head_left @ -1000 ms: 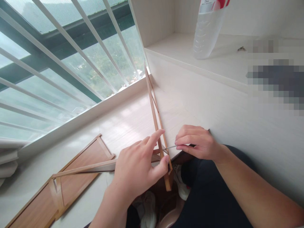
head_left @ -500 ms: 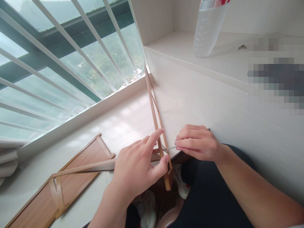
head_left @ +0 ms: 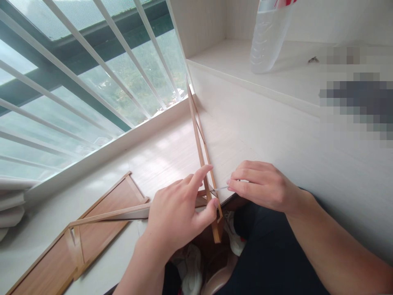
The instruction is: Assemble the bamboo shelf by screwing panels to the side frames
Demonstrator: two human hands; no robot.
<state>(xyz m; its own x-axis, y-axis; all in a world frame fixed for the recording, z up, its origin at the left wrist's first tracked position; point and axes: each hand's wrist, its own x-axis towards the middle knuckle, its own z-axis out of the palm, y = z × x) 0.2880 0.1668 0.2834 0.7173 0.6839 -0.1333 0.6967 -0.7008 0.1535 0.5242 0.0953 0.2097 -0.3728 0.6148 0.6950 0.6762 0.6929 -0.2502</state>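
Note:
My left hand (head_left: 179, 209) is closed round a narrow wooden frame (head_left: 201, 153), thumb on the near side and index finger reaching over it. The frame is seen edge-on and runs from near my lap up to the window corner. My right hand (head_left: 260, 184) pinches a thin metal rod (head_left: 221, 188), perhaps a hex key. Its tip meets the frame between my left thumb and index finger; the other end is hidden in my fingers. A wooden bar (head_left: 116, 214) runs from under my left hand to a brown framed wooden panel (head_left: 107, 200) on the left.
A clear plastic bottle (head_left: 268, 41) stands on the pale shelf (head_left: 233, 53) at upper right, near a small dark object (head_left: 313, 60). A blurred-out patch lies farther right. Window bars (head_left: 119, 45) fill the upper left, with a curtain (head_left: 10, 205) beside them. My shoes show below.
My right hand has shifted slightly right and its fingers have changed position on the thin metal rod. My left hand stays on the wooden frame, almost unmoved.

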